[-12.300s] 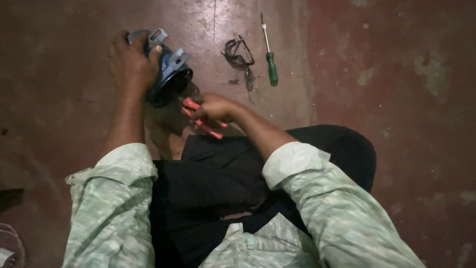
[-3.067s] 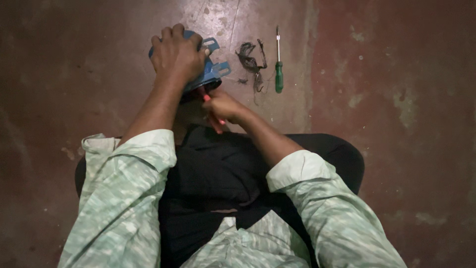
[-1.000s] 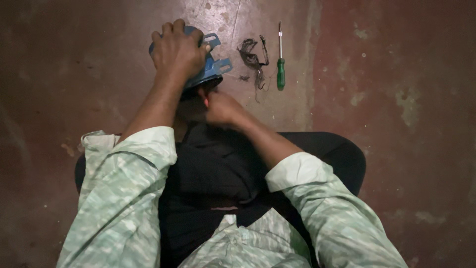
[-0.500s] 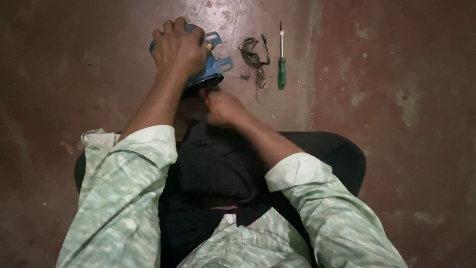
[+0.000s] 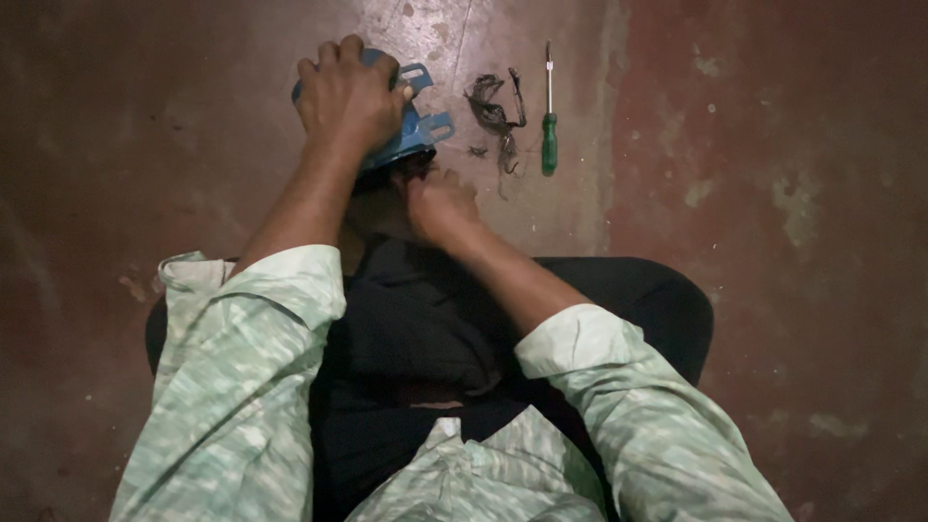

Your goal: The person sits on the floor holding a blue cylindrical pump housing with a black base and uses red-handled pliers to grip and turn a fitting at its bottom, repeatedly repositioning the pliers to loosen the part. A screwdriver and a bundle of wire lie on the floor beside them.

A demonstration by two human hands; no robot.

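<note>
Firmly, the left hand (image 5: 350, 97) wraps curled fingers over a blue metal housing (image 5: 418, 135); the right hand (image 5: 440, 203) sits bunched beneath it, its grip hidden.

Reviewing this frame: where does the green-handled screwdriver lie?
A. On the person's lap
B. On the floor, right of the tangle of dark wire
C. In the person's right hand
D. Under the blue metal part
B: the green-handled screwdriver lies untouched on the floor, just right of the tangle of dark wire, apart from both hands.
</note>
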